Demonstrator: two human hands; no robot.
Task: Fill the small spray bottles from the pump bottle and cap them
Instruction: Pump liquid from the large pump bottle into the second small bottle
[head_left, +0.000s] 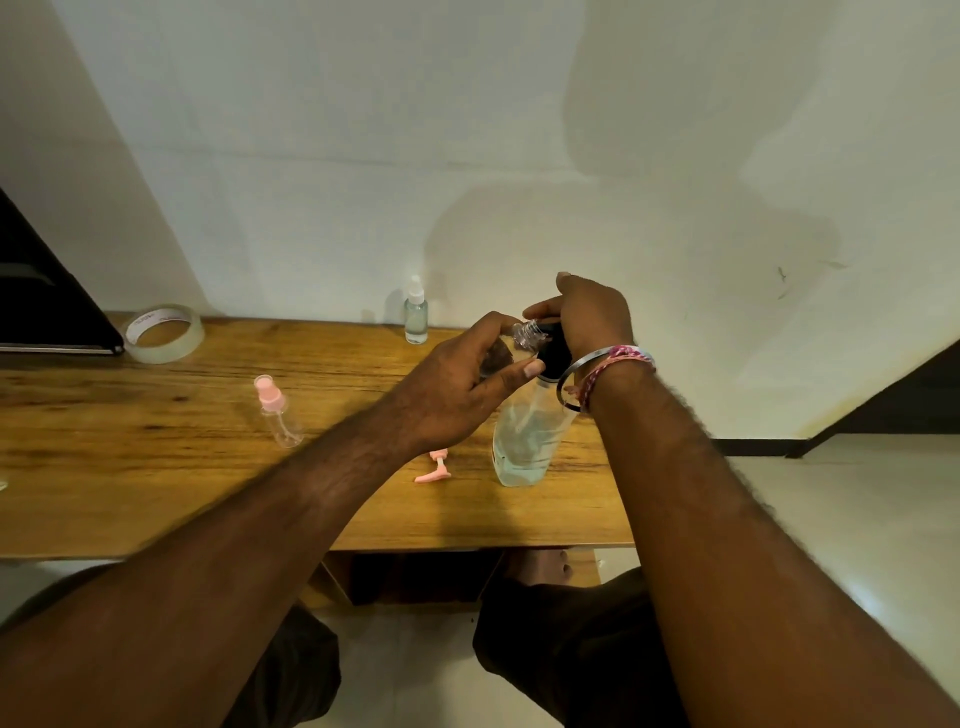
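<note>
Now, step in hand: the person is filling a small spray bottle (511, 345) straight from the pump bottle (524, 441), which is standing near the front right edge of the tabletop (156, 467).
Left hand: the left hand (457, 389) is curling its fingers (530, 370) round the small bottle and holding it tilted, its threaded neck up against the black pump head.
Right hand: the right hand (587, 317) is lying over the pump head, fingers bent down on it; whether it is pressing yet I cannot tell.
Doing it well: the neck should be sitting right under the spout, and slow, short strokes seem wise, since the opening looks narrow.
Cap: the pink sprayer top (434, 470) is lying loose just left of the pump bottle, within easy reach.
Others: a pink-capped bottle (278, 413) is looking empty; a white-capped bottle (416, 314) by the wall is looking filled.
</note>
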